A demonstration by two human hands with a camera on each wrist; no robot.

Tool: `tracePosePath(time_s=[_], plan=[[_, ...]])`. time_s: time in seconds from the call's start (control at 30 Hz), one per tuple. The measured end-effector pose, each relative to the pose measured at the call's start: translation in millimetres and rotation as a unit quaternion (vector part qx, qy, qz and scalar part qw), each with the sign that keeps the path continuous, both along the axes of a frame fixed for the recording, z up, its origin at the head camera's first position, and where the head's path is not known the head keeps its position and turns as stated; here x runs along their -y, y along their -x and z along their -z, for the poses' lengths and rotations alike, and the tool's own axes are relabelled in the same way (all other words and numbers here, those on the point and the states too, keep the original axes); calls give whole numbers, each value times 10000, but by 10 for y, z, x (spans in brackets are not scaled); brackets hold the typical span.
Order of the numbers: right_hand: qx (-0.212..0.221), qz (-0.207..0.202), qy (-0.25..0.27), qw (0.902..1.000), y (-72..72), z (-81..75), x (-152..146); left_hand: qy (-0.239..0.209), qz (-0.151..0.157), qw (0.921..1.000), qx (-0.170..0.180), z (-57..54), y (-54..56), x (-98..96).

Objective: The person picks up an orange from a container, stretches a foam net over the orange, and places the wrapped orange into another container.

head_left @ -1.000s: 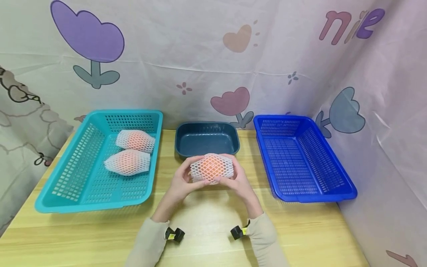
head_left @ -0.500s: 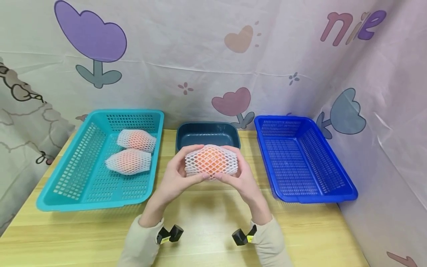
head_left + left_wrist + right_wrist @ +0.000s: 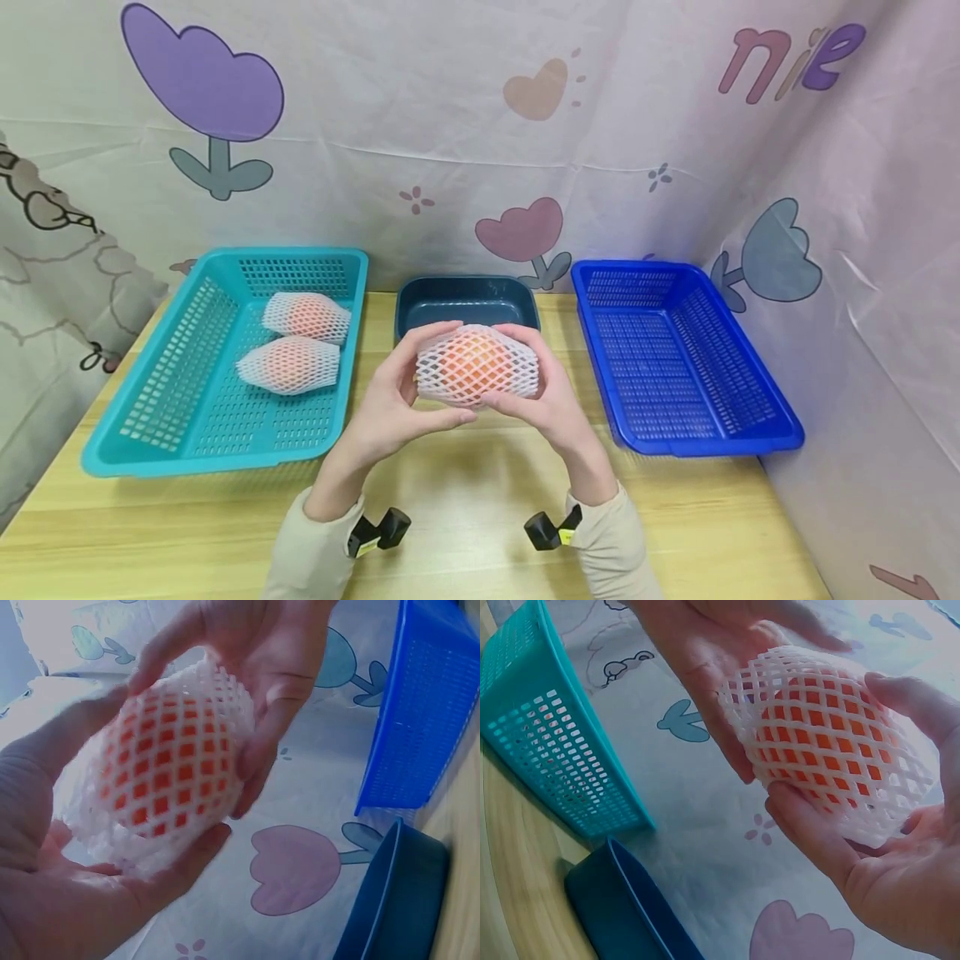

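An orange-coloured round fruit [image 3: 477, 364] in a white foam net sleeve is held up between both hands, above the table and before the dark teal basin [image 3: 427, 287]. My left hand [image 3: 386, 408] holds it from the left, its thumb straight along the sleeve's lower edge. From the right, my right hand [image 3: 551, 396] grips it with the thumb in front and the fingers over the top. In the left wrist view the net [image 3: 169, 761] stands wider than the fruit at both ends. The right wrist view shows my right fingers [image 3: 810, 829] against the net. Finger parts behind the fruit are hidden.
At the left, a turquoise basket [image 3: 217, 417] holds two more netted fruits [image 3: 288, 364]. A blue basket [image 3: 600, 358] stands at the right beside the wall cloth [image 3: 862, 358]. The basin sits at the back between them on the wooden table [image 3: 465, 517].
The netted fruit has come up and closer to the head camera, with both hands moving along. My left thumb has shifted down from the front of the net to its lower edge.
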State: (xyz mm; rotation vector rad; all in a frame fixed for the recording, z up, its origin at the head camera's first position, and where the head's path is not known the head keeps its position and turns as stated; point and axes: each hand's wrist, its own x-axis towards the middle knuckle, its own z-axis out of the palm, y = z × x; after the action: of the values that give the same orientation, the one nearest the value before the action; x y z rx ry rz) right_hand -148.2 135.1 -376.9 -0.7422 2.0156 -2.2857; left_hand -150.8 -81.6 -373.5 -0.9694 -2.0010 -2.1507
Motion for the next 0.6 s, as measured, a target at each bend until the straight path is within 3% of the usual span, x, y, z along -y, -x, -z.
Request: tracePosePath(time_s=[0.17,0.27,0.6], plan=[[-338,37,-20,9994,10,8,-24,77,-12,9973,728,-46,-32,-23],[-553,17,-77,9984,21,14,-39,88,-69,9959,898,-59,-43,-40],[-695,-227,13,9973,24,-16,-62,-11,-281,9995,116,-53,-32,-43]])
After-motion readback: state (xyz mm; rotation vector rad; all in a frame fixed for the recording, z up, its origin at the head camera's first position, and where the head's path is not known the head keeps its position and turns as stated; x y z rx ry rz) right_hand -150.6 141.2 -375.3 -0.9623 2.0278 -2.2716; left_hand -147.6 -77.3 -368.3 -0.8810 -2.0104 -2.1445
